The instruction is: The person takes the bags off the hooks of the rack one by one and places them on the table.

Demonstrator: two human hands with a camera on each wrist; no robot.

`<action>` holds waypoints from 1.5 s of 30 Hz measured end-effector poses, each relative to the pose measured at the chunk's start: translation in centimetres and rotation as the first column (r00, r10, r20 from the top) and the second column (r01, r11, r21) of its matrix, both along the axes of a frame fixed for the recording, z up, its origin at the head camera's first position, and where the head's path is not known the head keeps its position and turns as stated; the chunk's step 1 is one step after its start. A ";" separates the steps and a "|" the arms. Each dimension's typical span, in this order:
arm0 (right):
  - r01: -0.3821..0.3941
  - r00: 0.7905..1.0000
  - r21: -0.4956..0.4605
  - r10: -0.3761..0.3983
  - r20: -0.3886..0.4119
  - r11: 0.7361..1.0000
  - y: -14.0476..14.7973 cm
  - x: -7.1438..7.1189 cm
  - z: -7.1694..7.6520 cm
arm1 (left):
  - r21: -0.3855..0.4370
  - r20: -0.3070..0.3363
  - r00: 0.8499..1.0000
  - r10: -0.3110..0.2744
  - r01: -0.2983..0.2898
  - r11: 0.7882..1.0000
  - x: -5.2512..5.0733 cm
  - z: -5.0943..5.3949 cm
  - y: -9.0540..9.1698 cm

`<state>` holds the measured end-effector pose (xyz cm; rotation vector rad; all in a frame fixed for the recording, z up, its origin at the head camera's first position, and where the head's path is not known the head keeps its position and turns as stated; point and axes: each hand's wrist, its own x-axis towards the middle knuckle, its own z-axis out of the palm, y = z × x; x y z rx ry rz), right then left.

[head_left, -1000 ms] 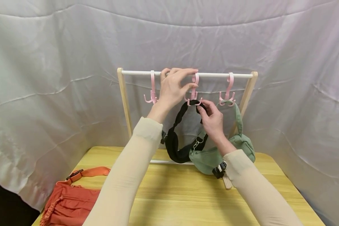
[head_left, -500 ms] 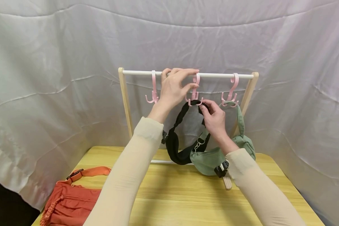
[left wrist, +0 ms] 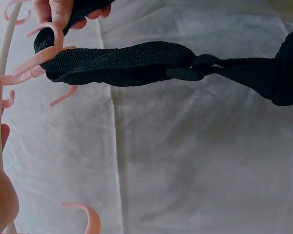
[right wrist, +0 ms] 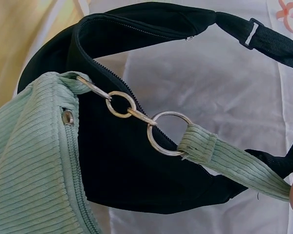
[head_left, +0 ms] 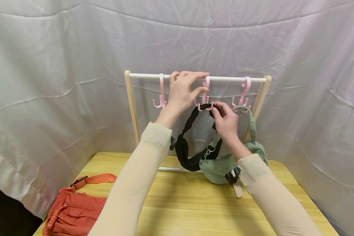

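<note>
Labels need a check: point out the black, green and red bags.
Black bag (right wrist: pixel 141 175), right wrist view: its body, below the rings.
Green bag (right wrist: pixel 31 161), right wrist view: its ribbed side.
Red bag (head_left: pixel 79 213), head view: its front.

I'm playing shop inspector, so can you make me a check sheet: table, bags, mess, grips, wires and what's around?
Surface: yellowish wooden table.
Job's things: black bag has its strap over the middle pink hook; green bag on the right hook; red bag lies on the table.
Clutter: nothing seen.
Grips: left-hand grip curls over the white rail; right-hand grip pinches the strap.
Cables: nothing seen.
Surroundings: pale curtain behind.
</note>
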<state>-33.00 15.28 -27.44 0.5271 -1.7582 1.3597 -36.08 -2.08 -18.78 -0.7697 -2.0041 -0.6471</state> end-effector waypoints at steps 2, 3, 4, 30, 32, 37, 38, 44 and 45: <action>0.012 1.000 0.011 -0.012 -0.008 1.000 -0.2 0.8 0.6 | 0.002 -0.001 1.000 0.000 0.000 1.000 0.0 0.0 0.0; 0.016 1.000 0.016 -0.015 -0.011 1.000 -0.3 1.1 0.8 | 0.002 0.000 1.000 0.001 -0.001 1.000 0.0 0.0 0.0; 0.018 1.000 0.019 -0.018 -0.017 1.000 -0.3 1.2 0.9 | 0.001 0.002 1.000 0.004 -0.004 1.000 0.0 0.0 0.0; 0.041 0.996 0.072 -0.035 -0.081 0.997 1.0 -0.2 2.2 | -0.011 0.007 1.000 0.019 -0.019 1.000 0.1 0.1 0.4; 0.044 0.995 0.070 -0.038 -0.088 0.997 1.4 -1.0 1.9 | -0.011 0.009 1.000 0.018 -0.018 1.000 0.0 0.1 0.5; 0.021 0.996 0.070 -0.015 -0.092 0.997 1.9 -1.6 1.9 | -0.008 0.012 1.000 0.020 -0.020 1.000 0.0 0.1 0.6; 0.016 0.995 0.073 -0.009 -0.095 0.997 2.0 -1.6 2.0 | -0.007 0.012 1.000 0.021 -0.021 1.000 -0.1 0.1 0.6; 0.017 0.992 0.089 -0.005 -0.129 0.996 2.2 -1.4 2.3 | -0.006 0.011 1.000 0.014 -0.014 1.000 -0.1 0.0 0.6; 0.015 0.991 0.091 -0.003 -0.134 0.996 2.2 -1.4 2.4 | -0.006 0.012 1.000 0.013 -0.013 1.000 -0.1 0.0 0.7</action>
